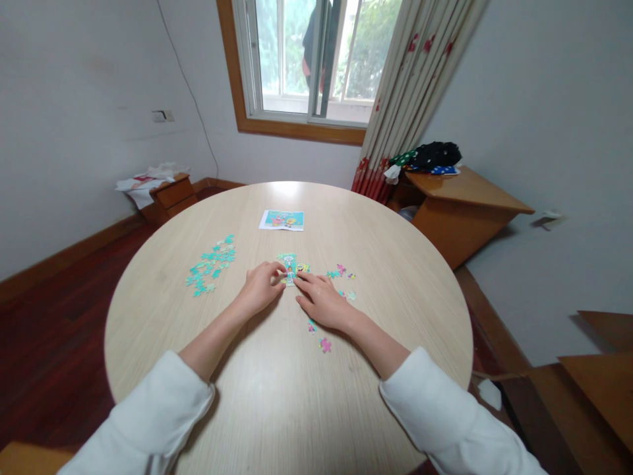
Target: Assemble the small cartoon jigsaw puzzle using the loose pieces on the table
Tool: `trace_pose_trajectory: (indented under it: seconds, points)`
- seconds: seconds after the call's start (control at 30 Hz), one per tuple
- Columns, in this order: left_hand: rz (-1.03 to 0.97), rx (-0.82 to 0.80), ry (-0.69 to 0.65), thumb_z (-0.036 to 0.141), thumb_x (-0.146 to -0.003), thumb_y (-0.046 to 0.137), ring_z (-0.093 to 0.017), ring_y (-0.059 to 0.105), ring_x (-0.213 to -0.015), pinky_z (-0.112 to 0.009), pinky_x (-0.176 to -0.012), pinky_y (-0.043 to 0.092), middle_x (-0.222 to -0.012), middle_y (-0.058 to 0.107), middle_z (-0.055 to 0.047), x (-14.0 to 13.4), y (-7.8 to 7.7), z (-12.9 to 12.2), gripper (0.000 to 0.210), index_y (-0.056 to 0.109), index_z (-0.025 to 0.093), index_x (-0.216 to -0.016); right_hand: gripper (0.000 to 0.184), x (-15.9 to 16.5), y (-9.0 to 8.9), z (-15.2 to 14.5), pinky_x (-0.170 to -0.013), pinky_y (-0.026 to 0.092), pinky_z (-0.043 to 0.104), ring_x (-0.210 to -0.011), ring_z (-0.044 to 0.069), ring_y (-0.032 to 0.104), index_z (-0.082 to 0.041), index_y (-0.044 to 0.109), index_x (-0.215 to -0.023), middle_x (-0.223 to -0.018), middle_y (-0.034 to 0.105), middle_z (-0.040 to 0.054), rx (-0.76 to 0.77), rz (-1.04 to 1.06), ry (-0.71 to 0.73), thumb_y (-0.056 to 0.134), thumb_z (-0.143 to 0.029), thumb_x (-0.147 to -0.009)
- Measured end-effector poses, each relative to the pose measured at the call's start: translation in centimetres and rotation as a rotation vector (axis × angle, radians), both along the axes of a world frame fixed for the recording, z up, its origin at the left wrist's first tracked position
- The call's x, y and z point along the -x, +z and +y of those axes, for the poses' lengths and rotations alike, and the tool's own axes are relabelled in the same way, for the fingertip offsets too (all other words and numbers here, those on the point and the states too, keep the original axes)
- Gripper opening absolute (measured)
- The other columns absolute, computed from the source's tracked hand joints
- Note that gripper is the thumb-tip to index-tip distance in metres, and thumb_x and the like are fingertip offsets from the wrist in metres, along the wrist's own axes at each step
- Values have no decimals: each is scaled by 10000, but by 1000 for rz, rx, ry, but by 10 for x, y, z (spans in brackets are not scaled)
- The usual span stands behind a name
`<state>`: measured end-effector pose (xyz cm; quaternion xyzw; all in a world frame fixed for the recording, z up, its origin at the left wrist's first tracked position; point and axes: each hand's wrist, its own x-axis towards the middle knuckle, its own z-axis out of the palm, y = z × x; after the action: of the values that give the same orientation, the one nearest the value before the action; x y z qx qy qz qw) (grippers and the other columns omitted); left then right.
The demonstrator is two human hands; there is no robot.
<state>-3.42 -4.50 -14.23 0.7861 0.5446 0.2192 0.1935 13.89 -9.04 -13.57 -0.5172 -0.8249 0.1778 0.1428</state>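
A small, partly joined jigsaw puzzle (289,261) lies on the round table, its lower part half covered by my fingers. My left hand (262,285) is at its left edge, thumb and forefinger pinched on what looks like a small jigsaw piece, mostly hidden by the fingertips. From the right, my right hand (324,300) rests flat, fingers stretched out, fingertips touching the puzzle's right side beside a yellow cartoon figure. Around that hand are a few loose pieces, among them a pink jigsaw piece (325,345) nearer to me and a pink-and-teal cluster (340,270) beyond.
Many loose teal pieces (212,265) are spread at the left of the pale round table (277,409). A printed reference picture (281,220) lies towards the far edge. Behind stand a window, a curtain (410,79) and a wooden cabinet (459,198) with cloths on top.
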Motion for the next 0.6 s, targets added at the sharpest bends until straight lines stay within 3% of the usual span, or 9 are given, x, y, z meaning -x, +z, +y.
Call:
trace_pose_trajectory:
  seconds: [0.17, 0.47, 0.6]
  points:
    - [48, -29, -59, 133, -795, 572, -227, 635, -934, -376, -893, 430, -951, 674, -82, -1, -2, -1, 177, 737, 182, -836, 409, -2, -4, 1, -1126, 256, 461, -1367, 256, 398, -98, 525, -1318, -1455, 451, 189, -6, -10, 6, 479, -180, -920]
    - [-15, -81, -47, 142, -803, 470, -203, 645, -845, -339, -833, 474, -929, 683, -91, -1, -3, 1, 297, 742, 155, -920, 434, -2, -9, 3, -1124, 261, 460, -1366, 248, 401, -109, 516, -1340, -1446, 465, 184, -14, 27, -4, 489, -178, -912]
    - [-6, -103, -47, 110, -772, 444, -210, 643, -842, -353, -859, 466, -870, 675, -82, 1, -4, 1, 313, 752, 158, -800, 458, -1, -11, 4, -1125, 266, 454, -1355, 255, 414, -84, 497, -1359, -1444, 471, 186, -12, 57, -29, 484, -182, -912]
